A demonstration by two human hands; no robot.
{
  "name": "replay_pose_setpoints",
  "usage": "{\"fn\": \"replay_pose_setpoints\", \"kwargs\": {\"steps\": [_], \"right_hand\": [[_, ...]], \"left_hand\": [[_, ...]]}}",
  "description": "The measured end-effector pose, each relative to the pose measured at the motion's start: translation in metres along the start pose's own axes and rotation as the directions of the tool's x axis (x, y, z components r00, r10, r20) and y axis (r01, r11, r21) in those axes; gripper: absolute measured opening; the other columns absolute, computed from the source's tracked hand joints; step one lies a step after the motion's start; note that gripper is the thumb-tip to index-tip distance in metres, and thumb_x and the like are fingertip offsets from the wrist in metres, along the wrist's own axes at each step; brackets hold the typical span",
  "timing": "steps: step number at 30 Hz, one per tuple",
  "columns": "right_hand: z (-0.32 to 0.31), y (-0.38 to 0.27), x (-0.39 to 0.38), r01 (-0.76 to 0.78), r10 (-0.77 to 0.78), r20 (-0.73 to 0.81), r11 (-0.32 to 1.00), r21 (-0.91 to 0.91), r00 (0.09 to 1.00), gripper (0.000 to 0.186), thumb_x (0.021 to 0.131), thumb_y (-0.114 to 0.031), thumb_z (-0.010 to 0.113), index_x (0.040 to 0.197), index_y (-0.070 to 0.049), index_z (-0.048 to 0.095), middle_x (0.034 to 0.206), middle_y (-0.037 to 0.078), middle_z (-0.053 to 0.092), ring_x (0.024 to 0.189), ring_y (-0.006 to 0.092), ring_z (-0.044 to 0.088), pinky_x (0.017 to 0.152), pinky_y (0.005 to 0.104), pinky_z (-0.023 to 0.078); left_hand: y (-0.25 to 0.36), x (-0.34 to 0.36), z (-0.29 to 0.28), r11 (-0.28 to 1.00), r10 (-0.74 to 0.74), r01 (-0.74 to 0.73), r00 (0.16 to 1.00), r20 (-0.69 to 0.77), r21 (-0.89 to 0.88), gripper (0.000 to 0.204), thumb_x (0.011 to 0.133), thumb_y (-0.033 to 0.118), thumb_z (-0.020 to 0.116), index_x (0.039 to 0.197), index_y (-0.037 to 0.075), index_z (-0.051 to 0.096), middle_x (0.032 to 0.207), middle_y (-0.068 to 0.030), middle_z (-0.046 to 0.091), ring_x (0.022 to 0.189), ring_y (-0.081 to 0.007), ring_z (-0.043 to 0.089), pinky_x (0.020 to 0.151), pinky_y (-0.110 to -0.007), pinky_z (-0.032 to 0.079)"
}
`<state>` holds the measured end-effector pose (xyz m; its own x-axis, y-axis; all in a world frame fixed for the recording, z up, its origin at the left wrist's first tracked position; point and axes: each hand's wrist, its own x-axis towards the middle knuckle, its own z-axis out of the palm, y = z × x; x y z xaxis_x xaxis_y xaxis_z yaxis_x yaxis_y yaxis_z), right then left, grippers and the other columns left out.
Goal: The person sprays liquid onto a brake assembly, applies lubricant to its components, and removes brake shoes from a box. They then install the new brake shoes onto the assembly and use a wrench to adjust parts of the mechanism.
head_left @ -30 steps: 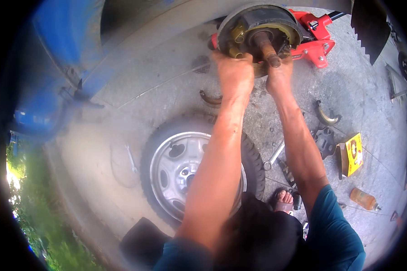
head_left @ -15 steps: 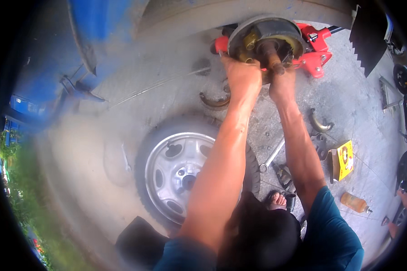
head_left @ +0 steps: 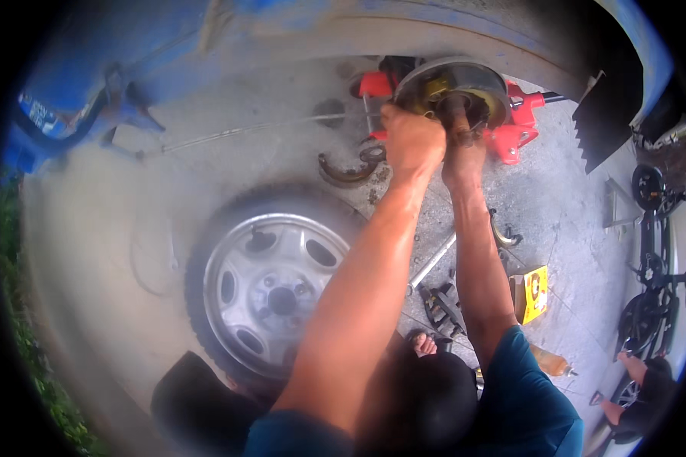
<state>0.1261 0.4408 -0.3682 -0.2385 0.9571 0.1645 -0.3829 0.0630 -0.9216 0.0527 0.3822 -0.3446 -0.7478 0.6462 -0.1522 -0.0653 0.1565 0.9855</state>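
Observation:
Both my arms reach up to a round brake backing plate with a rusty hub shaft (head_left: 456, 90) under a blue vehicle. My left hand (head_left: 410, 139) is closed on the plate's lower left edge. My right hand (head_left: 463, 156) sits just below the shaft, fingers curled against the plate's underside. Whether either hand holds a small part is hidden. A red jack stand (head_left: 515, 129) stands right behind the plate.
A removed wheel with a silver steel rim (head_left: 270, 282) lies flat on the concrete at my left. A curved brake shoe (head_left: 344, 171), a long wrench (head_left: 431, 260), a yellow box (head_left: 531, 293) and a bottle (head_left: 550, 361) lie around. A bicycle (head_left: 652, 251) and another person's arm (head_left: 633, 381) are at right.
The view has swung so the brake plate and my hands sit further right in the picture. Both hands have stayed on the plate, the left shifted slightly along its lower edge.

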Motion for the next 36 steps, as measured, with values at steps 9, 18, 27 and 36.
{"fn": "replay_pose_setpoints", "kwargs": {"steps": [9, 18, 27, 36], "right_hand": [[0.002, -0.001, -0.002, -0.023, 0.010, -0.049, 0.962, -0.272, 0.999, 0.049, 0.095, -0.037, 0.055, 0.121, 0.004, 0.056, 0.115, 0.011, 0.061, 0.102, 0.0170, 0.057, 0.086, 0.0291, 0.044], [0.001, 0.004, -0.004, 0.125, -0.119, 0.040, 0.968, -0.217, 0.992, 0.047, 0.090, -0.024, 0.064, 0.127, -0.001, 0.047, 0.117, 0.007, 0.056, 0.104, 0.0161, 0.055, 0.089, 0.0306, 0.044], [0.008, 0.010, -0.002, 0.077, -0.105, -0.043, 0.904, -0.420, 0.994, 0.037, 0.094, -0.009, 0.048, 0.130, 0.000, 0.052, 0.123, 0.011, 0.059, 0.107, 0.0170, 0.056, 0.091, 0.0293, 0.045], [-0.007, 0.026, 0.006, 0.235, -0.225, 0.069, 0.921, -0.312, 0.972, 0.033, 0.088, -0.019, 0.056, 0.113, 0.002, 0.059, 0.111, 0.008, 0.060, 0.099, 0.0161, 0.056, 0.087, 0.0305, 0.044]], "left_hand": [[0.004, 0.010, -0.002, 0.987, 0.005, -0.017, 0.997, 0.079, 0.159, 0.065, 0.079, 0.015, 0.056, 0.129, -0.015, 0.027, 0.129, -0.0345, 0.041, 0.117, -0.0452, 0.049, 0.097, -0.044, 0.044], [-0.006, 0.006, -0.006, 0.995, 0.092, -0.094, 0.992, 0.090, 0.020, 0.060, 0.078, 0.017, 0.062, 0.121, -0.010, 0.031, 0.124, -0.0329, 0.044, 0.113, -0.0454, 0.051, 0.096, -0.046, 0.043], [-0.006, 0.006, -0.007, 0.982, 0.186, -0.186, 0.982, 0.033, -0.017, 0.053, 0.076, 0.011, 0.064, 0.115, -0.009, 0.034, 0.114, -0.0305, 0.047, 0.107, -0.0467, 0.052, 0.090, -0.048, 0.045], [-0.013, 0.010, -0.001, 0.941, 0.303, -0.301, 0.953, -0.013, -0.155, 0.046, 0.073, 0.005, 0.065, 0.109, -0.009, 0.040, 0.106, -0.0285, 0.051, 0.100, -0.0446, 0.053, 0.086, -0.047, 0.045]]}}
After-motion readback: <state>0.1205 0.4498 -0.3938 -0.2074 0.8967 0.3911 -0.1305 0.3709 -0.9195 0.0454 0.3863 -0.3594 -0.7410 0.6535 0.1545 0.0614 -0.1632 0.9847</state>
